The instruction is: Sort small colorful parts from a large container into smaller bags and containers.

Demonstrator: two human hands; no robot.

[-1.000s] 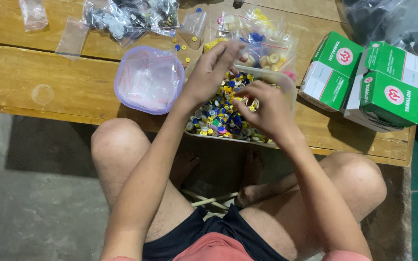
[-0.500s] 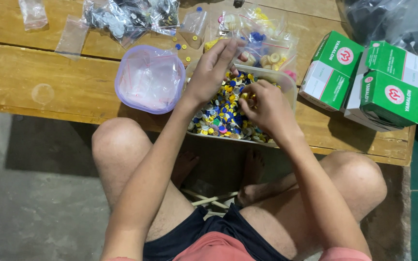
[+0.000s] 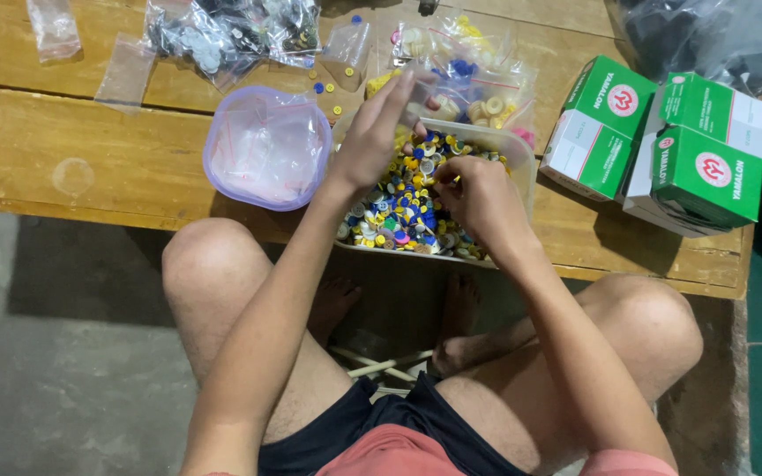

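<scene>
Spanning the upper frame, the wooden desk [image 3: 72, 150] carries everything we work with; we sit at its near edge with both knees below it. At the right end stand green-and-white cardboard boxes [image 3: 663, 145], stacked together, with a dark plastic bag [image 3: 707, 35] behind them. At the desk's near edge, directly in front of us, sits the clear tray [image 3: 522, 154], filled with small caps [image 3: 399, 211] in yellow, blue, white and green. Just to its left, touching or nearly touching it, lies a round lilac bowl [image 3: 266, 145] lined with clear plastic. Behind the tray lie clear bags of sorted caps [image 3: 469, 70], and further left a bag of grey and dark pieces [image 3: 222, 35]. Two flat empty sachets [image 3: 125, 66] lie near the far left corner.

Our left hand [image 3: 377, 132] is raised over the far left part of the tray, fingers extended and loosely together; we cannot tell whether it holds a cap. Our right hand [image 3: 482, 198] is curled over the tray's right half, fingertips drawn together at the heap and touching the caps; whatever they pinch is too small to identify. A few loose caps [image 3: 328, 88] lie on the desk between the bowl and the bags.
</scene>
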